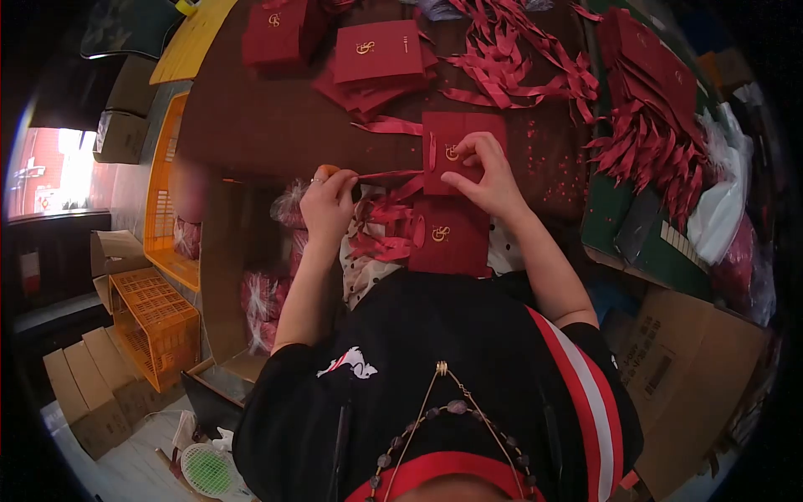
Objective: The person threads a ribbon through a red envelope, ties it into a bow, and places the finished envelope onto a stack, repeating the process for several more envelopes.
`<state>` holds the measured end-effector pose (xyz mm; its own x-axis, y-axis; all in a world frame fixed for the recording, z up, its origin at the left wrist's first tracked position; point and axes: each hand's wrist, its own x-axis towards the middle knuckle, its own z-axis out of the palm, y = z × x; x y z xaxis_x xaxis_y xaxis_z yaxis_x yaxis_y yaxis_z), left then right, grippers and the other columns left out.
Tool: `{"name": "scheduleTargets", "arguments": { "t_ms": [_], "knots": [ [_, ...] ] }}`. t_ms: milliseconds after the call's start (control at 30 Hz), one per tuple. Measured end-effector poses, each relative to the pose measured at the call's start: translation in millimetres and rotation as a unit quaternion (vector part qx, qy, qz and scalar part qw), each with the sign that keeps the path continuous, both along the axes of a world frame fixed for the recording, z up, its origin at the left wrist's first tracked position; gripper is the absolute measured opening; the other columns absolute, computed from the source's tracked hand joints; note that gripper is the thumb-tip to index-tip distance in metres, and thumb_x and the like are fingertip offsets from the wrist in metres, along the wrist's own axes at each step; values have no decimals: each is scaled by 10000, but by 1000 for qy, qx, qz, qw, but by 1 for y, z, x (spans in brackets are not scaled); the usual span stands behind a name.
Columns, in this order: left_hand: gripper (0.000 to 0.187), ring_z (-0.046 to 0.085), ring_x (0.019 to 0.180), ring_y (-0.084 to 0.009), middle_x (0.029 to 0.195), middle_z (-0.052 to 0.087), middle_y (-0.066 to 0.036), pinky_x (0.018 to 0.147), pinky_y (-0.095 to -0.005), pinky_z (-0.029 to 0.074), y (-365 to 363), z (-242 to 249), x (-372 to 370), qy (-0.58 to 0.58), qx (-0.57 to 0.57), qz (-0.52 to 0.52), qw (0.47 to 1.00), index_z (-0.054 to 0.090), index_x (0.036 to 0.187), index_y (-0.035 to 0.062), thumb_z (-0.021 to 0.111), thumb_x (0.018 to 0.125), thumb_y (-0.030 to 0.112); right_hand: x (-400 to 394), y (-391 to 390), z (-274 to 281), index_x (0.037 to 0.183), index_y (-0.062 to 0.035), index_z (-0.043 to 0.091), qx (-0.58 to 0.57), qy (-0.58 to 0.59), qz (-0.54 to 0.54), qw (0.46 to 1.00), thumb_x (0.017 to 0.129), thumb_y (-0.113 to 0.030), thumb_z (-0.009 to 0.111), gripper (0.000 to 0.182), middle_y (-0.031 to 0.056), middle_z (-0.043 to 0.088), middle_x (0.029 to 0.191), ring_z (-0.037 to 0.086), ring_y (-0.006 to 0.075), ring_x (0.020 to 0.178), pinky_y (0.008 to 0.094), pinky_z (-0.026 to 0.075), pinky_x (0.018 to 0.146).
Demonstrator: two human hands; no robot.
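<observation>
A dark red paper gift bag [460, 125] with gold lettering lies flat at the near edge of the brown-covered table. Red ribbon runs from its left side. My left hand [329, 202] pinches the end of one ribbon [389, 175], drawn out leftward from the bag. Over the bag's right half is my right hand [493, 180], its fingers bent and the thumb apart from the index finger, with nothing seen between them. The thumb appears to touch the bag's face. Another red bag [456, 247] rests on my lap below, its ribbons bunched to the left.
Stacked red bags [381, 50] and loose red ribbons [502, 67] lie farther back on the table [251, 117]. At right, more ribboned bags [652, 67] sit on a green surface. An open carton [222, 276] with wrapped red bundles stands left, near orange crates [155, 322].
</observation>
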<state>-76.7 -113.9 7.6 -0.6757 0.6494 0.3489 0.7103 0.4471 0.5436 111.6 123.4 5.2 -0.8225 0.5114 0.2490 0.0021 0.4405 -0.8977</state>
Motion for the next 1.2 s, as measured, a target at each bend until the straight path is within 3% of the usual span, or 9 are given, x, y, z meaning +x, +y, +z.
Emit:
{"name": "scheduleTargets", "arguments": {
  "t_ms": [100, 133, 300, 367, 500, 700, 967, 1100, 1200],
  "knots": [
    [255, 654, 960, -379, 1116, 635, -168, 799, -442, 516, 8, -2, 9, 29, -44, 45, 998, 702, 1121, 98, 740, 881, 175, -1, -6, 3, 1072, -50, 612, 33, -24, -18, 999, 791, -178, 838, 382, 81, 551, 1111, 549, 240, 1029, 334, 516, 868],
    [496, 621, 1057, -428, 1256, 591, -202, 865, -479, 501, 14, 4, 18, 38, -83, 65, 994, 605, 1308, 131, 773, 854, 236, -2, -4, 3, 1072, -50, 612, 36, -24, -17, 999, 791, -178, 838, 382, 81, 551, 1111, 549, 240, 1029, 334, 516, 868],
    [732, 522, 1315, -397, 1446, 532, -171, 1149, -554, 324, 50, 22, 59, 109, -74, -233, 964, 478, 1503, 189, 775, 834, 205, -16, 11, 16, 1095, -26, 641, -64, -43, -14, 997, 874, -150, 752, 277, 117, 607, 1100, 666, 235, 917, 363, 547, 797],
    [657, 476, 1370, -372, 1451, 533, -142, 1161, -562, 327, 61, -15, 52, 197, -148, -275, 929, 538, 1458, 195, 744, 836, 149, -29, 22, 32, 1124, -32, 646, 56, -50, -46, 996, 896, -109, 705, 248, 114, 619, 1107, 702, 249, 899, 387, 556, 782],
    [516, 524, 1311, -366, 1404, 559, -131, 1165, -570, 333, 46, 3, 62, 107, -53, -342, 932, 643, 1334, 197, 723, 828, 133, -63, 56, 15, 1183, -46, 652, 210, -36, -108, 971, 905, -154, 697, 302, 137, 637, 1162, 684, 332, 959, 433, 552, 824],
    [454, 638, 1055, -337, 1249, 620, -113, 1155, -572, 302, -9, 23, 70, 46, -160, -494, 854, 684, 1252, 181, 738, 864, 411, -86, 61, -8, 1145, -73, 681, 264, -98, -142, 949, 887, -234, 725, 307, 125, 645, 1046, 662, 370, 974, 475, 536, 831],
    [488, 616, 1139, -340, 1306, 621, -137, 979, -497, 444, 78, 53, -18, 173, 59, -199, 963, 633, 1318, 138, 738, 897, 364, -71, 43, 4, 931, -80, 685, 276, -91, -136, 947, 883, -181, 709, 114, 89, 652, 915, 678, 337, 803, 458, 539, 702],
    [736, 526, 1297, -393, 1444, 528, -210, 1102, -541, 361, 141, 40, -58, 183, -20, -117, 976, 489, 1486, 143, 711, 888, 510, -46, 28, 27, 936, -68, 680, 199, -52, -112, 972, 895, -137, 678, 81, 129, 680, 847, 691, 318, 768, 425, 548, 678],
    [865, 479, 1363, -405, 1498, 479, -226, 1211, -594, 206, 153, 16, -51, 185, -94, -117, 971, 456, 1518, 151, 659, 853, 665, -23, 23, 39, 1016, -35, 724, 59, -22, -110, 992, 881, -93, 721, 147, 91, 714, 892, 683, 177, 737, 294, 526, 663]
  ]
}}
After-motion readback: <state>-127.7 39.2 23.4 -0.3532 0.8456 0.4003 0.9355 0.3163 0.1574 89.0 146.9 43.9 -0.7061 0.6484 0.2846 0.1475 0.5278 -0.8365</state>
